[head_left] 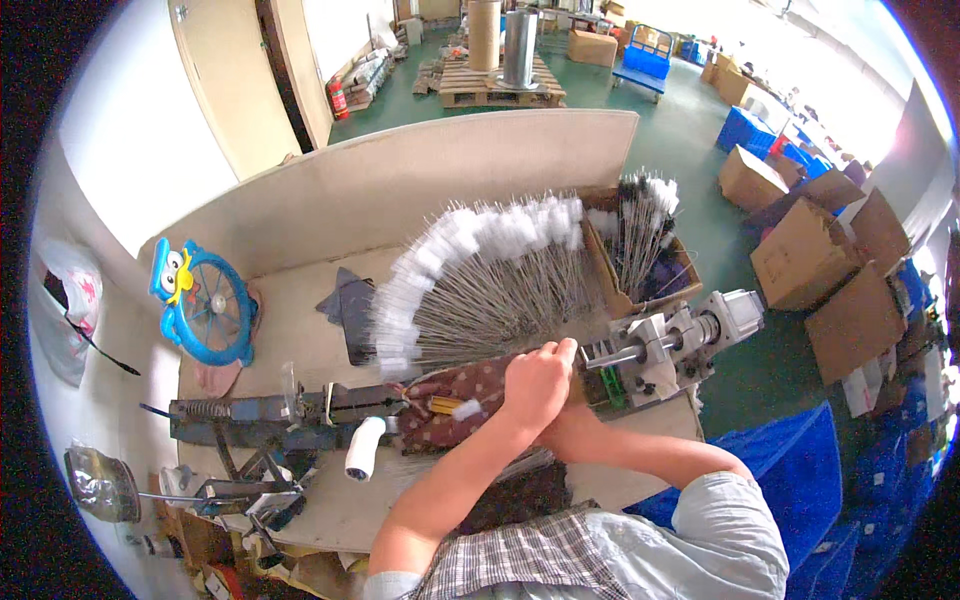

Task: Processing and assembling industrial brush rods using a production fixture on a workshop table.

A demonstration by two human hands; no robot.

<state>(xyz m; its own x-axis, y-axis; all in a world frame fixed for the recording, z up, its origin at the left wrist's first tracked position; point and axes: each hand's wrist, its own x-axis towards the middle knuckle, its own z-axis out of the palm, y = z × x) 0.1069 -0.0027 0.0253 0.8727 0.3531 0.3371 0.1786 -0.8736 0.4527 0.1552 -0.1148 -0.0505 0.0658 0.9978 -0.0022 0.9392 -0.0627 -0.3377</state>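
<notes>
My left hand (538,385) is closed, thumb side up, just left of the metal spindle of a bench machine (655,350). Whatever it grips is hidden or too thin to make out. Below and partly behind it, my right hand (574,428) touches or nearly touches it, its fingers hidden. A brown dotted cloth (480,420) covers the bench left of my hands, with a yellow-handled tool (440,405) on it. Behind lies a wide fan of thin wire-stemmed brushes (500,290) with white bristle ends.
A cardboard box (620,295) beside the fan holds more brushes, some dark. A white pipe end (365,450) and a metal rail (240,420) lie left. A blue round fan (210,305) stands farther back, before a low bench panel (430,155). Blue sheeting (770,480) hangs right.
</notes>
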